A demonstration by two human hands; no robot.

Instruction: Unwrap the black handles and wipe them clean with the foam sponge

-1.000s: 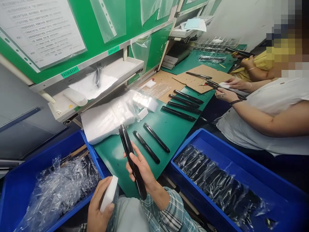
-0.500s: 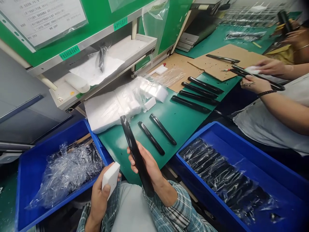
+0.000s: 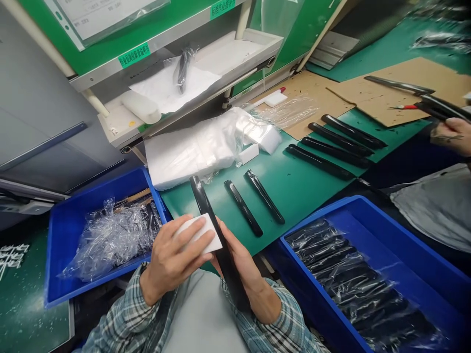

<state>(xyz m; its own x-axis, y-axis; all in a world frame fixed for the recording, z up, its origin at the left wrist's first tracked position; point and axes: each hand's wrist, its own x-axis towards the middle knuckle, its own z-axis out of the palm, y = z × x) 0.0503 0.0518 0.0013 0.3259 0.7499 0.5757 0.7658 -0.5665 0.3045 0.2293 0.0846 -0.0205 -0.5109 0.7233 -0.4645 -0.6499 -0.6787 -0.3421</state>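
My left hand (image 3: pixel 167 257) is closed on a white foam block (image 3: pixel 211 225) and presses it against the upper face of a long, glossy black plastic strip (image 3: pixel 232 279). From below and the right, my right hand (image 3: pixel 252 269) grips that strip, which slants up and away from my lap. The fingers under the strip are partly hidden. Just beyond it, one black strip (image 3: pixel 243 208) and a second black strip (image 3: pixel 265 196) lie on the green tabletop (image 3: pixel 294 193).
Several black strips (image 3: pixel 320 162) lie farther right, near cardboard (image 3: pixel 397 93). White foam sheets in plastic (image 3: pixel 191 147) rest under the shelf (image 3: pixel 253 54). Blue bins stand left (image 3: pixel 49 264) and right (image 3: pixel 415 240), holding bagged pieces. A co-worker's hand (image 3: pixel 454 135) holds a strip at right.
My left hand has brought the foam block up and rightward onto the black strip; before, the two were apart. The view has shifted, so the table and bins appear moved.
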